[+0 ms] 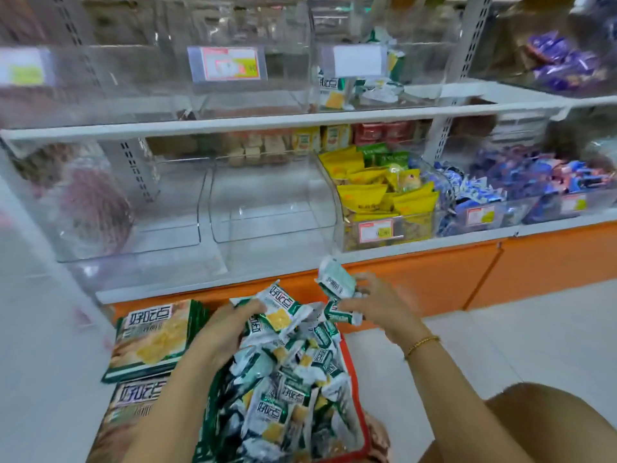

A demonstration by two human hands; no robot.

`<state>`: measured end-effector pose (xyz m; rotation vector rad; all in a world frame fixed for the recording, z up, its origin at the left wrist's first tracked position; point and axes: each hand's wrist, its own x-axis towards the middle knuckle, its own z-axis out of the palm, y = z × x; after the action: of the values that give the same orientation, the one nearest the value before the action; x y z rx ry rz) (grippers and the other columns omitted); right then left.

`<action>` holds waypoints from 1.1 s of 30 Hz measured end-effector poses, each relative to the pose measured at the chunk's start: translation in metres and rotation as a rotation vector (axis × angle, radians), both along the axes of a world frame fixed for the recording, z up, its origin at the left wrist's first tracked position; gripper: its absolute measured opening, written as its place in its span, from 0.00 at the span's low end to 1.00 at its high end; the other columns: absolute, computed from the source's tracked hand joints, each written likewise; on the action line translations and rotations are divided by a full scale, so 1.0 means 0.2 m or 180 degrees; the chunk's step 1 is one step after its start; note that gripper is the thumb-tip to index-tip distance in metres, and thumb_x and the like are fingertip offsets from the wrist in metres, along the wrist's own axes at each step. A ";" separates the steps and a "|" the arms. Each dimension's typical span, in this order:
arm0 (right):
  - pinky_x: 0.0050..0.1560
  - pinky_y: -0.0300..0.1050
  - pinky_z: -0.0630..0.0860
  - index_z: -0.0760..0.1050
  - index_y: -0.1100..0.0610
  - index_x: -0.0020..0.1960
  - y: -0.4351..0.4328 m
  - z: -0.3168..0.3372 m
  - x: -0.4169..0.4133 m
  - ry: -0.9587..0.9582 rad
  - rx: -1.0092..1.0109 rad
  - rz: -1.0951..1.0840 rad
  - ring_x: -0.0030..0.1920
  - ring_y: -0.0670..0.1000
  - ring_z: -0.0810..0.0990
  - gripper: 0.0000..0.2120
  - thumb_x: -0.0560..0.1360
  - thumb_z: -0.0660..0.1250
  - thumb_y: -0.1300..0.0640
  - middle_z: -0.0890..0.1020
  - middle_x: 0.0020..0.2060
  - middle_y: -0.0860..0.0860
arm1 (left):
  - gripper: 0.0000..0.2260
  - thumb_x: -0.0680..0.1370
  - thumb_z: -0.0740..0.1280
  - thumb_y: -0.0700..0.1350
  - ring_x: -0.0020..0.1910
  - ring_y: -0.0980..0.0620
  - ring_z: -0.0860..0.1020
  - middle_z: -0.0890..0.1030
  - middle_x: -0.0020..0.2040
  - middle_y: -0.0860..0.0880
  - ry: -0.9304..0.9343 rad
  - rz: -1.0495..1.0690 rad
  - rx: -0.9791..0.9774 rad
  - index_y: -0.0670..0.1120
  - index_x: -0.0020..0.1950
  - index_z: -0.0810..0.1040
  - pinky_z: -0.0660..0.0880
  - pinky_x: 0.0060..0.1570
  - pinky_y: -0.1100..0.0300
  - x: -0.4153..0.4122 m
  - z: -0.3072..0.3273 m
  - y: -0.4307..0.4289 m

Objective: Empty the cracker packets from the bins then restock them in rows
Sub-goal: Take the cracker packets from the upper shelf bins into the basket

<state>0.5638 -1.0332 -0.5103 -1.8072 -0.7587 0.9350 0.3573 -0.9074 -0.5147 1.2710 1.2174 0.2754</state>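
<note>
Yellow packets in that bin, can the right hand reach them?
Probably yes. The yellow packets sit in an open-topped bin just beyond the right hand, with nothing between. But that hand grips cracker packets, so it would likely need to drop those first.

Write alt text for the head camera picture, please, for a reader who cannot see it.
The left hand and the right hand grip green-and-white cracker packets over a heaped, red-rimmed basket on a shop floor. Behind it, clear bins on the shelf look empty, and the bin to their right holds yellow packets.
</note>
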 end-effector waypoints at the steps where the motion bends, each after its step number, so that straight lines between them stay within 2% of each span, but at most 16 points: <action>1: 0.36 0.36 0.75 0.68 0.56 0.60 0.01 -0.09 -0.05 0.0008 -0.0172 0.0063 0.47 0.47 0.76 0.22 0.71 0.73 0.65 0.76 0.53 0.52 | 0.42 0.66 0.73 0.56 0.67 0.45 0.66 0.65 0.71 0.43 0.0247 -0.0034 0.0056 0.40 0.73 0.61 0.67 0.58 0.50 -0.05 -0.06 -0.02; 3: 0.40 0.38 0.74 0.67 0.59 0.63 0.04 -0.25 -0.14 -0.0107 -0.0489 0.0201 0.49 0.48 0.75 0.24 0.71 0.72 0.64 0.75 0.57 0.53 | 0.40 0.73 0.71 0.51 0.73 0.42 0.60 0.57 0.77 0.42 0.0580 -0.0144 0.0261 0.40 0.77 0.52 0.64 0.65 0.49 -0.13 -0.15 -0.04; 5: 0.44 0.43 0.74 0.66 0.59 0.66 0.04 -0.35 -0.20 -0.0286 -0.0795 0.0416 0.55 0.52 0.75 0.27 0.71 0.73 0.62 0.73 0.60 0.54 | 0.39 0.76 0.70 0.49 0.74 0.43 0.59 0.55 0.77 0.42 0.0953 -0.0585 0.0569 0.40 0.77 0.50 0.63 0.67 0.53 -0.18 -0.22 -0.03; 7: 0.47 0.45 0.74 0.66 0.57 0.65 0.02 -0.41 -0.24 -0.0324 -0.1039 0.0685 0.55 0.52 0.75 0.27 0.70 0.73 0.60 0.72 0.57 0.53 | 0.40 0.75 0.69 0.49 0.74 0.45 0.59 0.54 0.78 0.43 0.1333 -0.1337 0.0749 0.41 0.78 0.48 0.62 0.66 0.57 -0.21 -0.26 -0.02; 9: 0.49 0.42 0.72 0.67 0.55 0.62 -0.05 -0.46 -0.26 -0.0343 -0.1141 0.1018 0.52 0.48 0.73 0.25 0.70 0.74 0.61 0.72 0.52 0.48 | 0.41 0.76 0.69 0.50 0.76 0.46 0.57 0.51 0.78 0.44 0.1629 -0.2021 0.0761 0.42 0.78 0.46 0.61 0.68 0.58 -0.21 -0.28 -0.03; 11: 0.49 0.38 0.71 0.68 0.55 0.60 -0.12 -0.53 -0.28 -0.0546 -0.1098 0.1312 0.55 0.47 0.73 0.23 0.69 0.74 0.64 0.73 0.52 0.46 | 0.40 0.77 0.67 0.49 0.77 0.47 0.53 0.48 0.79 0.45 0.1761 -0.2483 0.0784 0.42 0.78 0.44 0.58 0.70 0.57 -0.20 -0.30 -0.06; 14: 0.53 0.40 0.73 0.69 0.54 0.60 -0.21 -0.62 -0.30 -0.1084 -0.1059 0.1546 0.58 0.50 0.74 0.24 0.68 0.74 0.65 0.75 0.58 0.51 | 0.40 0.77 0.68 0.47 0.76 0.47 0.55 0.47 0.79 0.46 0.1729 -0.2813 0.0909 0.44 0.78 0.44 0.61 0.70 0.54 -0.16 -0.37 -0.11; 18: 0.60 0.43 0.71 0.70 0.51 0.61 -0.26 -0.70 -0.28 -0.1581 -0.1156 0.1635 0.62 0.52 0.71 0.26 0.66 0.76 0.60 0.73 0.61 0.54 | 0.41 0.76 0.69 0.45 0.68 0.46 0.69 0.51 0.79 0.46 0.1656 -0.2864 0.0956 0.46 0.79 0.43 0.70 0.57 0.59 -0.10 -0.47 -0.17; 20: 0.62 0.44 0.69 0.69 0.50 0.62 -0.26 -0.71 -0.28 -0.1658 -0.1259 0.1662 0.65 0.53 0.67 0.30 0.65 0.78 0.56 0.70 0.63 0.54 | 0.42 0.76 0.70 0.44 0.63 0.48 0.73 0.55 0.78 0.43 0.1596 -0.2798 0.0994 0.45 0.79 0.43 0.72 0.59 0.56 -0.09 -0.52 -0.18; 21: 0.62 0.44 0.69 0.69 0.50 0.63 -0.27 -0.71 -0.29 -0.1718 -0.1304 0.1678 0.65 0.53 0.65 0.31 0.64 0.79 0.55 0.69 0.63 0.53 | 0.43 0.75 0.71 0.44 0.63 0.49 0.72 0.56 0.77 0.42 0.1582 -0.2750 0.1083 0.45 0.79 0.43 0.70 0.64 0.53 -0.08 -0.54 -0.19; 23: 0.61 0.44 0.69 0.69 0.51 0.63 -0.26 -0.69 -0.31 -0.1808 -0.1341 0.1678 0.64 0.53 0.64 0.32 0.64 0.79 0.52 0.69 0.62 0.52 | 0.44 0.73 0.74 0.45 0.73 0.46 0.62 0.54 0.78 0.43 0.1659 -0.2676 0.1393 0.46 0.79 0.46 0.62 0.71 0.51 -0.08 -0.56 -0.20; 24: 0.60 0.44 0.69 0.69 0.51 0.62 -0.26 -0.68 -0.31 -0.1811 -0.1314 0.1666 0.63 0.53 0.64 0.31 0.64 0.79 0.51 0.69 0.61 0.52 | 0.45 0.72 0.75 0.46 0.75 0.44 0.58 0.53 0.78 0.43 0.1679 -0.2633 0.1505 0.46 0.79 0.48 0.61 0.72 0.51 -0.08 -0.56 -0.20; 26: 0.59 0.44 0.69 0.69 0.52 0.61 -0.24 -0.61 -0.30 -0.1725 -0.1184 0.1594 0.63 0.52 0.64 0.29 0.65 0.79 0.51 0.68 0.60 0.51 | 0.44 0.70 0.76 0.46 0.74 0.44 0.58 0.56 0.76 0.43 0.1582 -0.2529 0.1515 0.47 0.78 0.51 0.63 0.70 0.51 -0.09 -0.55 -0.20; 29: 0.53 0.40 0.73 0.73 0.55 0.54 -0.17 -0.38 -0.24 -0.1617 -0.0816 0.1271 0.55 0.49 0.73 0.17 0.70 0.75 0.52 0.75 0.53 0.49 | 0.32 0.71 0.75 0.49 0.64 0.50 0.70 0.70 0.66 0.48 0.1139 -0.2206 0.1601 0.48 0.72 0.65 0.69 0.58 0.61 -0.07 -0.46 -0.17; 31: 0.42 0.34 0.73 0.75 0.57 0.45 -0.11 -0.12 -0.19 -0.1632 -0.0443 0.1008 0.42 0.47 0.76 0.10 0.72 0.73 0.53 0.78 0.42 0.49 | 0.18 0.73 0.73 0.50 0.54 0.55 0.73 0.74 0.56 0.54 0.0817 -0.1854 0.1938 0.48 0.61 0.74 0.68 0.50 0.64 -0.03 -0.30 -0.14; 33: 0.31 0.29 0.67 0.73 0.56 0.38 -0.04 0.18 -0.14 -0.1890 -0.0052 0.0805 0.32 0.43 0.72 0.09 0.73 0.73 0.57 0.76 0.33 0.48 | 0.06 0.75 0.70 0.51 0.42 0.57 0.76 0.78 0.45 0.56 0.0477 -0.1454 0.2387 0.50 0.45 0.78 0.69 0.40 0.64 0.05 -0.08 -0.09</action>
<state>0.5365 -1.0419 -0.4749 -2.0577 -1.3747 0.5492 0.3665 -0.9254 -0.5302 2.2095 0.9279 0.3153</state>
